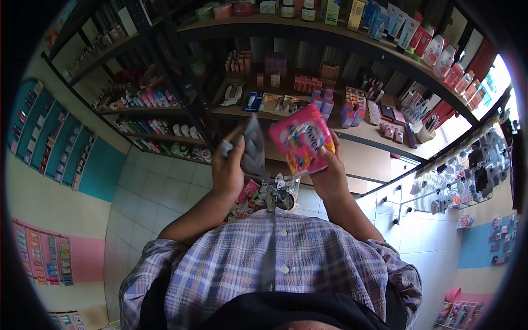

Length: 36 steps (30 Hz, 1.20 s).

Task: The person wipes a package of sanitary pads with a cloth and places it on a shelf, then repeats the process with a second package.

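Pink packet [301,140], and I count one, held in the right hand [331,171]; one grey pouch [253,147] in the left hand [230,171]; two small jars [287,10] side by side on the highest shelf [308,31] I can see, and one cup [425,135] of brushes on the middle shelf [355,133]. I have the right fingers gripping the pink packet at its lower right edge, thumb across the front, the rest mostly hidden behind; the left fingers grip the grey pouch by its left side; a small pale thing at them is too blurred to name. Both packets are in the air, near each other, before the wooden shelving; below sits a clear bag [283,193] of mixed goods; pale tiled floor [144,184], teal panel [102,175] on the left wall.
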Each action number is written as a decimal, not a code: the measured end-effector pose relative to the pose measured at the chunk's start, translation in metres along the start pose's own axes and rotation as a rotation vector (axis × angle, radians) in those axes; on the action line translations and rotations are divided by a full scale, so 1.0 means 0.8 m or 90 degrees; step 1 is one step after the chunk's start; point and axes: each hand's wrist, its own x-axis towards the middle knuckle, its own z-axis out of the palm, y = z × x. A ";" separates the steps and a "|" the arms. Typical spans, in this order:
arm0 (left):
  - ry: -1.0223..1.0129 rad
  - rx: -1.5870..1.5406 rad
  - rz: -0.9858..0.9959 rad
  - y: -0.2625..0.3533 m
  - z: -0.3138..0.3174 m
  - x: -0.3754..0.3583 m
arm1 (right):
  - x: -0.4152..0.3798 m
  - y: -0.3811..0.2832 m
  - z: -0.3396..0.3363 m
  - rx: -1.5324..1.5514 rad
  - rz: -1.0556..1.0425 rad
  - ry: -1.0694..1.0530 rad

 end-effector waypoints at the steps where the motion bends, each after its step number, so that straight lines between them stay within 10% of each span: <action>1: -0.003 0.001 -0.002 0.004 0.001 0.006 | -0.002 0.005 -0.005 -0.013 0.007 0.007; 8: -0.190 0.221 0.033 -0.012 0.011 -0.025 | -0.011 0.022 -0.026 0.110 0.176 -0.022; 14: -0.548 0.398 0.322 0.002 0.012 -0.039 | -0.027 -0.003 -0.045 0.213 0.257 0.021; 16: -0.526 0.394 0.267 -0.006 0.006 -0.044 | -0.031 -0.005 -0.041 0.264 0.214 0.087; 18: -0.190 0.220 -0.043 -0.026 -0.010 -0.044 | -0.040 -0.001 -0.039 0.264 0.191 0.051; 21: -0.098 0.083 0.113 -0.003 0.026 -0.025 | -0.052 0.015 -0.035 0.180 0.105 0.015; 30: -0.439 0.273 0.007 -0.051 -0.014 -0.071 | -0.087 0.023 -0.055 -0.013 0.017 0.190; 32: -0.262 0.116 -0.413 -0.095 -0.056 -0.065 | -0.093 0.028 -0.070 -0.044 0.007 0.203; 36: -0.182 -0.041 -0.467 -0.080 -0.005 -0.061 | -0.113 0.027 -0.067 -0.124 0.111 0.154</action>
